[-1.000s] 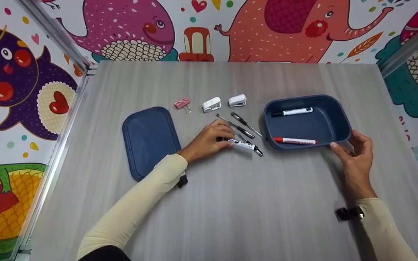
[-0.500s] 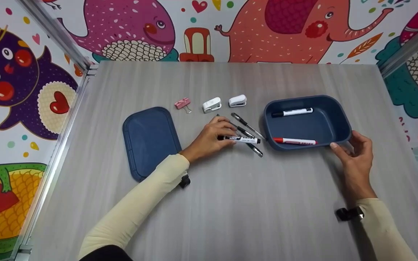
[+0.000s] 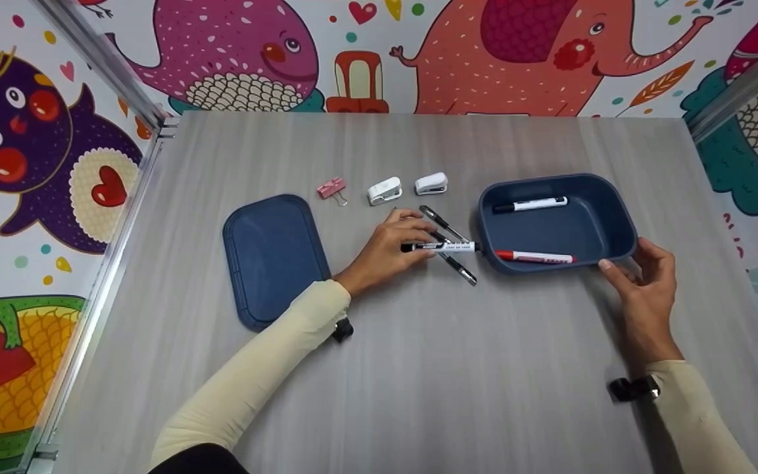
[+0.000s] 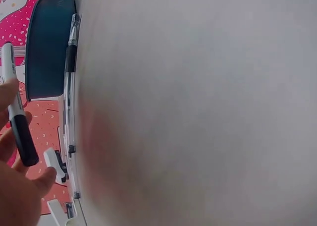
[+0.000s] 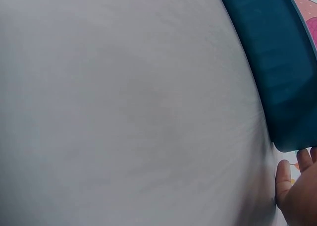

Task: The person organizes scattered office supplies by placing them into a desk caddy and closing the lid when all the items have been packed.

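My left hand [image 3: 389, 249] pinches a white marker with a black cap [image 3: 458, 247] above several pens [image 3: 461, 271] on the table. In the left wrist view the marker [image 4: 23, 134] hangs between thumb and fingers. At the right, a dark blue box [image 3: 560, 230] holds a black-capped white marker [image 3: 537, 204] and a red-capped marker [image 3: 540, 257]. The right hand [image 3: 649, 289] rests against the box's near right corner. In the right wrist view its fingertips touch the end of the box [image 5: 277, 72], with the thumb extended beside it.
A dark blue lid [image 3: 275, 260] lies flat left of the left hand. Behind the pens stand a pink binder clip [image 3: 331, 188] and two small white staplers [image 3: 384, 191]. A patterned wall [image 3: 517, 59] borders the back of the grey table [image 3: 451, 368].
My left hand has moved slightly right, swinging the marker from a slant to nearly level, its end now near the box's left wall. The right hand and the box have stayed put.
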{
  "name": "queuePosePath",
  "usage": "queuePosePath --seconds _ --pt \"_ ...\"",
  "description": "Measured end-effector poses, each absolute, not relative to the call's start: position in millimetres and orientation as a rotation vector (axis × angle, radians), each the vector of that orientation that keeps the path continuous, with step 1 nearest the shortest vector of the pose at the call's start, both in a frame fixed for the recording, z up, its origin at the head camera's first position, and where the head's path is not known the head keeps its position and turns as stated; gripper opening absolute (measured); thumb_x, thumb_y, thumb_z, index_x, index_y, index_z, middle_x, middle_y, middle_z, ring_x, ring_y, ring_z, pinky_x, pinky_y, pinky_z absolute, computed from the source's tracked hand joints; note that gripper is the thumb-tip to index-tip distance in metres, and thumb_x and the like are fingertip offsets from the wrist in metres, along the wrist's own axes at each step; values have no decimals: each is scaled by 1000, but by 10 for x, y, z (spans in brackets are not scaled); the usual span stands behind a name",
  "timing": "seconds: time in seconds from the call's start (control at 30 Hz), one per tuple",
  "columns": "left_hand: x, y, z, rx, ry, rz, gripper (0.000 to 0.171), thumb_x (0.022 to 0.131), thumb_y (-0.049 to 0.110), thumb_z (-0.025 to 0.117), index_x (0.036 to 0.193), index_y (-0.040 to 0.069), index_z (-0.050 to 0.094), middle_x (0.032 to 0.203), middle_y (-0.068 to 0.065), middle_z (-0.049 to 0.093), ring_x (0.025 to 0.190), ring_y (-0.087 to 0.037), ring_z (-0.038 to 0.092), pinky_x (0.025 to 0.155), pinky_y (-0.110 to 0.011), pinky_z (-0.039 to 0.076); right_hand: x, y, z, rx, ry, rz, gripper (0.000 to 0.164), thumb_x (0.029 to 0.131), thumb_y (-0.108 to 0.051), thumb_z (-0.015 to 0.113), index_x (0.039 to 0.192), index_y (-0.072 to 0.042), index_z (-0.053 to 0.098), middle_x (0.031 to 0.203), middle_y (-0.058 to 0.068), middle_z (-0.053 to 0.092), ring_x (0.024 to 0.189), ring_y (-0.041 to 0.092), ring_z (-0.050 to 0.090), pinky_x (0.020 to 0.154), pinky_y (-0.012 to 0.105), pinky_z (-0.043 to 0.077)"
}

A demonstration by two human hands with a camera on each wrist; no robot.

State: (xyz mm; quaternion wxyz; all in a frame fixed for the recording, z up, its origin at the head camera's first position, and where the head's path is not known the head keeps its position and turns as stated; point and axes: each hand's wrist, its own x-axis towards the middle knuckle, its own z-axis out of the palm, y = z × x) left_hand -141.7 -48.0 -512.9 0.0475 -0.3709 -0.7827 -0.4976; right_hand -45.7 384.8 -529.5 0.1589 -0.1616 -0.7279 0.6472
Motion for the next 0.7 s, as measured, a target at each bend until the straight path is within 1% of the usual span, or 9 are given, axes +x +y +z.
queuePosePath --seconds 0.1,0.2,0.33,0.5,0.7 --pt "-1415 -448 -5115 -1098 -2403 -1544 16 93 4 88 107 -4 84 123 -19 79 133 -49 59 120 -49 42 -456 3844 -5299 -466 -2087 1839 73 95 -4 86 157 -15 49 156 6 54 144 21 48 102 18 46" --pt "-1424 -412 -5106 -1090 -2403 -1543 17 92 4 88 107 -3 84 120 -16 80 130 -45 62 117 -48 44 -472 3840 -5303 -441 -2048 1844 71 94 1 84 156 -11 50 153 7 56 143 22 49 102 21 46" --pt "-1437 -364 -5084 -1093 -2401 -1527 18 93 7 88 108 -2 85 115 -13 82 121 -36 67 111 -45 48 -503 3841 -5307 -404 -1990 1852 70 92 10 82 153 -7 52 149 7 58 141 24 51 102 23 48" --pt "-1435 -303 -5061 -1077 -2417 -1534 18 93 7 88 108 -2 85 108 -11 82 111 -31 71 104 -41 52 -513 3847 -5310 -401 -1981 1857 69 91 10 82 152 -7 53 148 7 59 140 23 52 102 22 48" --pt "-1435 -215 -5041 -1075 -2417 -1572 17 94 8 88 109 0 85 105 -12 78 105 -27 69 94 -35 54 -491 3848 -5302 -404 -2004 1857 70 93 7 83 153 -8 52 152 9 57 143 24 50 103 22 47"
